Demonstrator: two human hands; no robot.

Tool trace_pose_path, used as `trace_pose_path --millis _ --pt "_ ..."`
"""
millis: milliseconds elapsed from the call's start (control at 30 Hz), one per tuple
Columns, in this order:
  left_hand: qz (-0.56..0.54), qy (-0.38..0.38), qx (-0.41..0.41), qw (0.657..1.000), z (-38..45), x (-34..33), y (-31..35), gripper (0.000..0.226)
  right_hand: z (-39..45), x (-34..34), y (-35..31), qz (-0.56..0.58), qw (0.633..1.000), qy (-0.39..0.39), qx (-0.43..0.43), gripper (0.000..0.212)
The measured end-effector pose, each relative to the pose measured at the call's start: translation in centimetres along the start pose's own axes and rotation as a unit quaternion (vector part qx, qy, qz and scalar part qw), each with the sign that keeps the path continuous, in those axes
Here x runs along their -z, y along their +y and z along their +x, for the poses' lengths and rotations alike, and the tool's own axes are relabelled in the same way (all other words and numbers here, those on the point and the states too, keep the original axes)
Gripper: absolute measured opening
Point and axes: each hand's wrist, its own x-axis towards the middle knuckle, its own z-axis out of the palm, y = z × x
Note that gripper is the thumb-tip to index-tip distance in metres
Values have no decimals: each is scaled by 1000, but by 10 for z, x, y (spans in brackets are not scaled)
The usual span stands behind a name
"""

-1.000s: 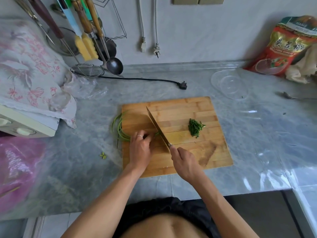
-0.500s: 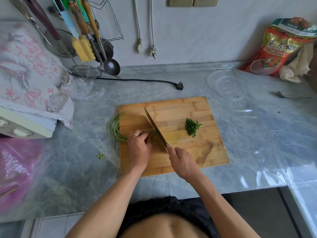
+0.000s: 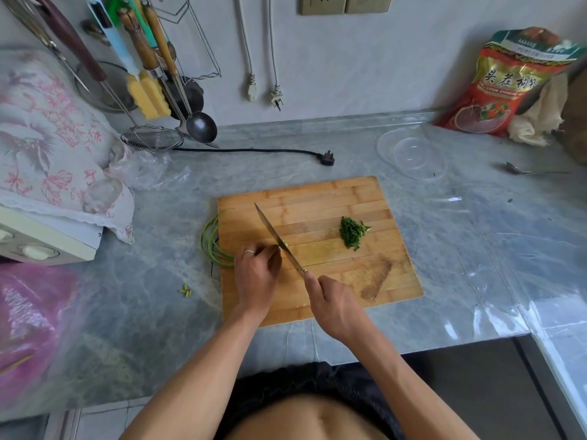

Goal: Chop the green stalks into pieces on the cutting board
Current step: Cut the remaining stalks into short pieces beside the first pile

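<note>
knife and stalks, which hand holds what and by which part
The right hand grips the knife by its handle, hidden in the fist. The left hand holds the stalks down on the board, near their cut ends beside the blade.

- knife (image 3: 277, 239) handle hidden inside right hand (image 3: 334, 304)
- green stalks (image 3: 212, 246) run under left hand (image 3: 256, 274); cut end mostly covered by fingers and blade
- pink bag (image 3: 30, 325) cut by left edge, blurred
- red packet (image 3: 503, 85) text too small to read
- hanging utensils (image 3: 143, 49) cut off at top edge
</note>
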Motion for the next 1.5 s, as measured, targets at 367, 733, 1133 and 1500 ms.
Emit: trace_pose_path --millis 367,733,1133,1500 --pt "-27 -7 16 999 2 -3 -1 20 6 0 -1 -52 999 -9 -4 55" --pt "-3 5 27 1000 2 -5 0 13 14 -16 -1 -2 998 39 52 45" --pt "89 -32 -101 990 0 7 -12 31 18 -3 -3 69 997 -12 -25 57" --pt "-49 -9 23 999 2 11 -1 14 2 3 -5 61 998 31 6 49"
